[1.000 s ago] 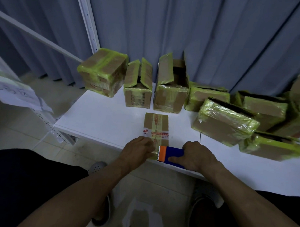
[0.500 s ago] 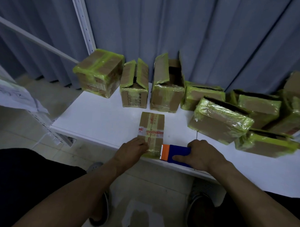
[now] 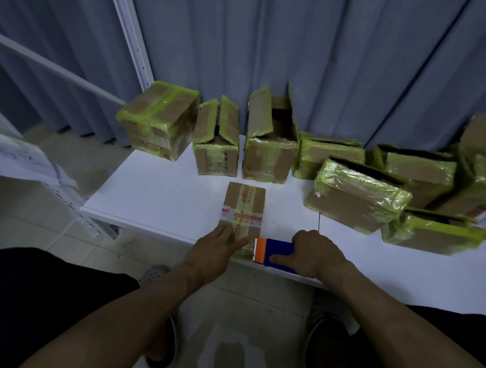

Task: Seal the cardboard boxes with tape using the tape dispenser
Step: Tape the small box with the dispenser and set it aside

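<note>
A small flat cardboard box [image 3: 244,206] with red-printed tape lies near the front edge of the white table [image 3: 158,200]. My left hand [image 3: 215,246] rests on its near end with fingers stretched flat. Just to its right, my right hand [image 3: 313,253] grips the blue and orange tape dispenser [image 3: 272,251], whose orange toothed end sits against the box's near right corner.
Several cardboard boxes wrapped in yellow-green tape line the back and right of the table; two [image 3: 215,144] [image 3: 269,140] have raised flaps. A larger wrapped box [image 3: 354,193] lies right of the small box. Grey curtains hang behind. A white rack upright [image 3: 131,36] stands at left.
My left hand's fingers have straightened out over the box's near end. The dispenser and my right hand have stayed at the box's near right corner. The view has shifted slightly.
</note>
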`<state>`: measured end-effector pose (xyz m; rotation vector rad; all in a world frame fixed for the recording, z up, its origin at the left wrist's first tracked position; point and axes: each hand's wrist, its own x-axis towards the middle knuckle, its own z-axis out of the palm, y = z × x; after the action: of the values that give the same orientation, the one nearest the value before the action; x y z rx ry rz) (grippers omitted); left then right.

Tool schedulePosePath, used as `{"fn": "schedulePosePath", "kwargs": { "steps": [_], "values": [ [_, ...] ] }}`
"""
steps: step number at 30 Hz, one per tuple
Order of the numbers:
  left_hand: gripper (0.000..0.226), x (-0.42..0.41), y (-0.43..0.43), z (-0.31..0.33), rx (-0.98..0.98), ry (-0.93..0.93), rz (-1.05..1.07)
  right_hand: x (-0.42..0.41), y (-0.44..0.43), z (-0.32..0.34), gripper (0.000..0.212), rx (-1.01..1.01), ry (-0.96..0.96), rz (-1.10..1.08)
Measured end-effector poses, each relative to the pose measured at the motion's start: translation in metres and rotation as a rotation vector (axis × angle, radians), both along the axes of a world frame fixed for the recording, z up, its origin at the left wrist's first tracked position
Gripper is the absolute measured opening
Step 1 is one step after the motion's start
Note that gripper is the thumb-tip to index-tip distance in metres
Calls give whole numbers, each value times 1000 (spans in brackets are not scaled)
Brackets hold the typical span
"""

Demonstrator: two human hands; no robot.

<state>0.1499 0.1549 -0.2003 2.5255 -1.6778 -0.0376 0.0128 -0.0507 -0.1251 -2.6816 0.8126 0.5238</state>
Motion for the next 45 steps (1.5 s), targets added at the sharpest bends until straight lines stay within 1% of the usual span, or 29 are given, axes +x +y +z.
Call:
{"fn": "schedulePosePath", "kwargs": {
  "steps": [3, 5, 6, 8, 13, 15, 18, 19, 21, 24, 27, 30, 32, 34, 35, 40, 41, 43, 45],
  "values": [
    [49, -4, -8, 6, -78, 39, 24, -1, 1, 0, 72, 2, 7, -5],
    [39, -5, -13, 9, -50, 31, 38, -2, 2, 0, 69, 8, 9, -8],
    [39, -5, -14, 9, -28, 12, 36, -3, 3, 0, 69, 10, 8, -10],
    [47, -5, -12, 5, 8, -9, 30, -4, 3, 0, 67, 26, -4, -15],
    [53, 6, -2, 1, -17, -4, 42, -9, 10, 4, 71, 94, -72, -14],
    [48, 8, 2, 3, -71, 23, 74, -10, 12, 8, 70, 109, -89, -6],
    [28, 8, 6, 3, -169, 153, 129, -14, 13, 12, 69, 106, -76, 1],
    [25, 9, 7, 2, -165, 172, 130, -16, 12, 13, 68, 103, -70, -4],
    [32, 12, 7, 0, -105, 148, 89, -21, 8, 16, 67, 89, -69, -22],
    [26, 14, 8, -2, -137, 188, 121, -22, 4, 16, 66, 57, -61, -33],
    [27, 12, 6, -1, -155, 165, 113, -18, 5, 5, 62, 45, -23, -31],
    [28, 11, 6, -3, -195, 227, 130, -11, 6, -3, 59, 27, -12, -14],
    [27, 12, 7, -4, -177, 184, 130, -5, 6, -8, 58, 29, -8, -9],
    [26, 12, 8, -3, -138, 211, 116, 0, 8, -14, 58, 45, -3, -10],
    [28, 12, 9, -4, -108, 220, 105, 3, 9, -16, 58, 55, -4, -10],
    [60, 14, 9, -4, -15, 53, 25, 17, 12, -23, 59, 51, 7, 17],
    [63, 12, 8, -4, 17, 12, 22, 18, 12, -23, 60, 50, 14, 21],
    [51, 9, 5, 0, 3, -30, 18, 19, 11, -22, 59, 52, 25, 23],
    [38, 6, 2, 5, -60, -5, 59, 18, 10, -23, 59, 56, 33, 24]
  ]
}}
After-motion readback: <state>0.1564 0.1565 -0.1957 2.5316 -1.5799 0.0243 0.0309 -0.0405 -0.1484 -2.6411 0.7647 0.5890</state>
